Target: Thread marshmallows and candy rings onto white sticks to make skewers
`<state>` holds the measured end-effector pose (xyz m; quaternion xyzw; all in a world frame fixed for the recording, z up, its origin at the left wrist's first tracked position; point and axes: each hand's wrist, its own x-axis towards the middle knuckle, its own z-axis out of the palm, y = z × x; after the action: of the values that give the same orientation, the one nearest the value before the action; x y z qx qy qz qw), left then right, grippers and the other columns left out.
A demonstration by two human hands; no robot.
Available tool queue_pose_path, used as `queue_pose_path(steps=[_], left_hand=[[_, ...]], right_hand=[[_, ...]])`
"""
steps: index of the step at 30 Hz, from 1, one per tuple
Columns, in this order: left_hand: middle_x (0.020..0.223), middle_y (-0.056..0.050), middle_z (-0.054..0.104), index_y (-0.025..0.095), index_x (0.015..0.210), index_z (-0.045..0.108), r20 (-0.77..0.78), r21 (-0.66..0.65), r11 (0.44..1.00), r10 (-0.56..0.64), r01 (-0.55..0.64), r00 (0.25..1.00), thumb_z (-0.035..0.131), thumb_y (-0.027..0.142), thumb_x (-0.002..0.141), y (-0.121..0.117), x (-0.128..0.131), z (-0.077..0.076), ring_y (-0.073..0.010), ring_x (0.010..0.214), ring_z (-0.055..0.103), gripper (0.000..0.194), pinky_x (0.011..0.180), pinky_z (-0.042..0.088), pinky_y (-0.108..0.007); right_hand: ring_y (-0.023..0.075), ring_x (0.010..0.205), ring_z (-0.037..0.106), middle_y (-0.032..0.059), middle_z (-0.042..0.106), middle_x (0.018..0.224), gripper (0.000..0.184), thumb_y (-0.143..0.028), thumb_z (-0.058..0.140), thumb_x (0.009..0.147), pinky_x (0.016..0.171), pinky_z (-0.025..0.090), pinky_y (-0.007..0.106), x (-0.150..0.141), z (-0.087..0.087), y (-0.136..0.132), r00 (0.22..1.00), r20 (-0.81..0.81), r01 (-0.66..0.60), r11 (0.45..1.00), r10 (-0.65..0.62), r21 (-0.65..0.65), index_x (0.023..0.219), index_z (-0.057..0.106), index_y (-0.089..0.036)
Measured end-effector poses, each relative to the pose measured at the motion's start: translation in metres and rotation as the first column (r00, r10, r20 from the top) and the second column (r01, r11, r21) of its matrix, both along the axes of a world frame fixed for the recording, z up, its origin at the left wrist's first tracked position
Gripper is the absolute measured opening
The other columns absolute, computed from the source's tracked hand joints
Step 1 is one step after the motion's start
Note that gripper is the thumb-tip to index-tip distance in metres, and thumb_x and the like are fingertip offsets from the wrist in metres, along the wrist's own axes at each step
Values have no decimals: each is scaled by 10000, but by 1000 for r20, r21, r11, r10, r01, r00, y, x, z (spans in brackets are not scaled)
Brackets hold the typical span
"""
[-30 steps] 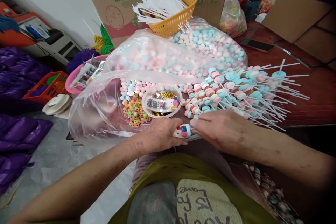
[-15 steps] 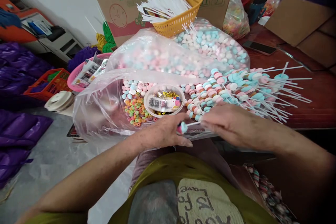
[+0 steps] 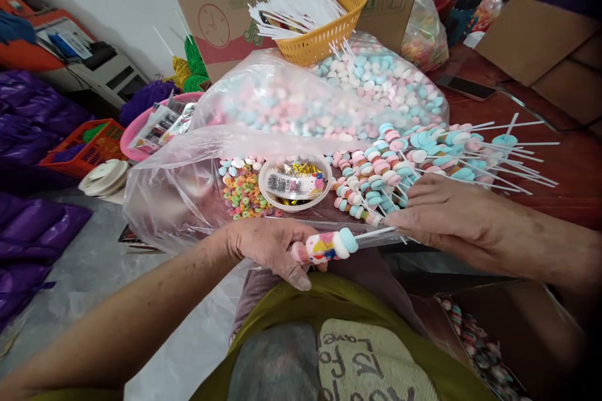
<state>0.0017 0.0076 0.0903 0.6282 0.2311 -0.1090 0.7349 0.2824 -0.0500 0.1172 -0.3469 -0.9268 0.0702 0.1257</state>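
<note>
A marshmallow skewer (image 3: 347,242) lies level in front of my lap, with pink, white and blue pieces and a colourful printed label round its middle. My left hand (image 3: 269,247) cups its pink end, thumb below and the other fingers partly hidden behind it. On the other side my right hand (image 3: 439,213) pinches the bare white stick. Just beyond stands a round plastic tub (image 3: 264,191) with folded labels (image 3: 296,185) and gold twist ties (image 3: 308,169). Several finished-looking marshmallow skewers (image 3: 390,166) lie piled past my right hand.
Ring-shaped candies (image 3: 244,191) lie left of the tub. A large clear bag of marshmallows (image 3: 376,84) sits behind, under a yellow basket (image 3: 320,44) of white sticks. A pink basin (image 3: 134,135) stands left, a phone (image 3: 465,86) right, and a cardboard box (image 3: 221,25) at the back.
The skewer has come nearer to me and turned, so its label and marshmallows now show. My left hand has moved down and left; my right hand has shifted right along with the stick.
</note>
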Motion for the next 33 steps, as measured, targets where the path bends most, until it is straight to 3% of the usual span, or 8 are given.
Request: queue_pose_path(steps=[8, 17, 20, 25, 27, 31, 32, 33], left_hand=[[668, 21, 575, 177, 954, 609, -61, -148, 979, -152, 142, 986, 835, 363, 492, 4, -4, 5, -93, 576, 529, 547, 533, 470, -203], [603, 47, 533, 172, 926, 607, -57, -144, 988, -64, 55, 996, 837, 353, 485, 4, 1, 2, -73, 529, 476, 529, 481, 405, -186], [612, 50, 517, 171, 890, 605, -85, -72, 997, -40, 34, 996, 819, 368, 501, 4, 6, -2, -74, 532, 462, 486, 484, 397, -195], [719, 12, 561, 162, 893, 578, -188, 198, 980, 21, 17, 982, 752, 406, 592, 2, 13, -5, -115, 632, 522, 425, 586, 438, -242], [831, -13, 599, 178, 993, 555, -177, 414, 910, 93, -11, 980, 752, 426, 584, -1, 12, -1, -153, 739, 559, 517, 647, 449, -263], [984, -45, 610, 215, 1129, 514, -109, 827, 560, 246, -50, 963, 580, 319, 770, -9, 2, 10, -194, 901, 555, 379, 774, 428, -297], [957, -43, 612, 212, 1111, 527, -105, 855, 517, 251, -41, 962, 518, 266, 801, -10, -1, 11, -187, 883, 554, 314, 772, 425, -294], [917, -37, 611, 205, 1081, 542, -108, 848, 530, 229, -31, 967, 481, 224, 807, -10, -4, 12, -176, 848, 553, 282, 754, 425, -282]], right_hand=[[185, 662, 445, 36, 553, 662, 308, -217, 312, 916, 682, 288, 343, 4, -3, -1, 999, -2, -34, 999, 34, -5, 907, 620, -231], [159, 639, 432, 20, 564, 679, 263, -128, 362, 875, 689, 280, 323, -5, -11, 1, 994, -22, -108, 994, 109, 30, 960, 597, -209], [146, 636, 433, 18, 557, 666, 246, -151, 356, 891, 688, 281, 304, -17, -16, 0, 992, -37, -119, 993, 119, -7, 877, 599, -186], [139, 602, 435, 9, 531, 598, 283, -186, 352, 901, 623, 262, 271, -35, -21, 5, 999, 11, -47, 996, 48, -71, 741, 585, -176], [134, 572, 432, 2, 531, 584, 295, -194, 346, 901, 618, 268, 268, -32, -19, 7, 1000, 14, -8, 995, 9, -96, 717, 577, -182], [131, 581, 463, 4, 546, 615, 314, -281, 342, 925, 591, 297, 245, -16, -15, 10, 995, -49, 73, 977, -84, -199, 741, 580, -189], [129, 583, 467, 4, 546, 618, 321, -304, 346, 926, 584, 303, 240, -13, -15, 10, 992, -71, 83, 974, -100, -212, 739, 581, -189], [127, 585, 470, 4, 545, 619, 327, -321, 352, 925, 585, 309, 236, -11, -15, 10, 989, -96, 89, 973, -112, -213, 737, 585, -189]])
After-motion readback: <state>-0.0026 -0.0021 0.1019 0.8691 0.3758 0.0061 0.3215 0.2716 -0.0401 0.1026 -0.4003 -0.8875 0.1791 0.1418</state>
